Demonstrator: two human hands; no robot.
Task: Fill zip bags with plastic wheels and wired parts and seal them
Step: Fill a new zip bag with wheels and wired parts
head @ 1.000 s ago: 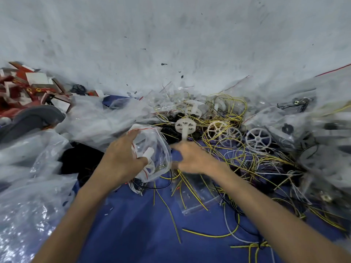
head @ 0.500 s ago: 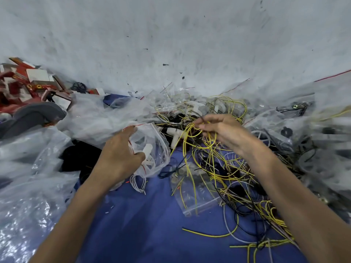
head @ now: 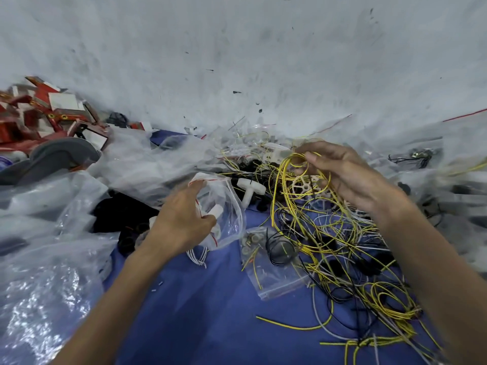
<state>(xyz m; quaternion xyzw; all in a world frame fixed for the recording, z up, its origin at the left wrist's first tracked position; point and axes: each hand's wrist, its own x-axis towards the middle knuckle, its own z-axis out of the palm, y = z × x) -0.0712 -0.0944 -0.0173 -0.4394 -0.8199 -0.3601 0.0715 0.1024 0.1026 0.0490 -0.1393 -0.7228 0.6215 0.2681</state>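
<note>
Head view gave me both hands over a blue cloth (head: 195,317) strewn with parts. I took the zip bag (head: 230,206) as my reference. My left hand (head: 184,219) gripped it at its mouth, thumb and fingers curled round the red seal strip, so the bag stood propped open and raised off the cloth. Inside it I could make out a white plastic piece (head: 215,210), though I couldn't tell exactly what sort.

Right of the bag and a little farther from me, my right hand (head: 342,175) pinched a looped bunch of yellow wires (head: 288,198) between thumb and fingertips. The wires hung down from it into a tangle of yellow, white and black leads that ran across the cloth to the right of the bag and nearer me. Behind those loops, just under the right hand, sat a white plastic wheel (head: 305,187). Between the bag and the wheel lay a white T-shaped part (head: 249,187), close to the bag's far edge.

Just nearer me than the bag, to its right, a second zip bag (head: 276,280) lay flat on the cloth with small parts and wire inside. A short bundle of white leads (head: 198,257) showed directly below the bag. Left of it were heaped clear plastic sheets (head: 42,272), and far beyond those, red boxes (head: 52,111).
</note>
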